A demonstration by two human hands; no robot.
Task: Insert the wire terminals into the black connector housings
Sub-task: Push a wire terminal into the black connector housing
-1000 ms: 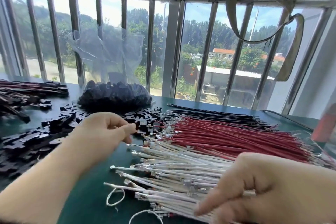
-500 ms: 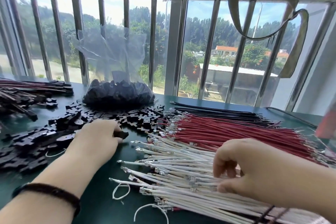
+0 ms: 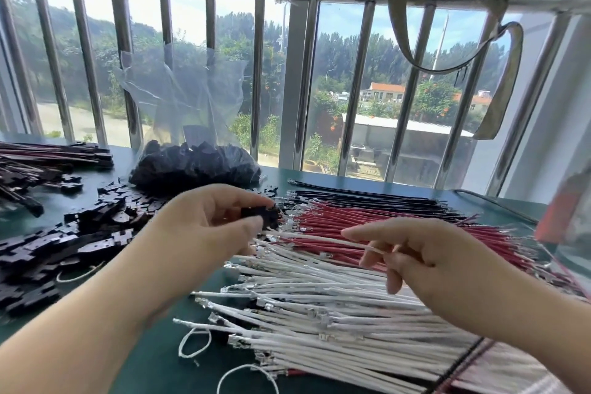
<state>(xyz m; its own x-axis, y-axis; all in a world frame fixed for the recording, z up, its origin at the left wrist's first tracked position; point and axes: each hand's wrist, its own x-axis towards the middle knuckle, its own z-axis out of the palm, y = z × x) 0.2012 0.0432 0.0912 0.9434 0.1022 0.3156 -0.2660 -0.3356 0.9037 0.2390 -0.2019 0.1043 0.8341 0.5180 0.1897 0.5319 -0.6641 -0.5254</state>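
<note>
My left hand (image 3: 204,227) pinched a housing (image 3: 262,216); my right hand (image 3: 425,259) pinched a white wire (image 3: 319,238) between curled fingers.

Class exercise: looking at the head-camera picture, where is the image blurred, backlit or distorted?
Head view: daylight from the barred window backlights the table; the left hand and its black connector housing are motion-blurred; window bars bow with wide-angle distortion; the red object at the right edge is out of focus.
</note>
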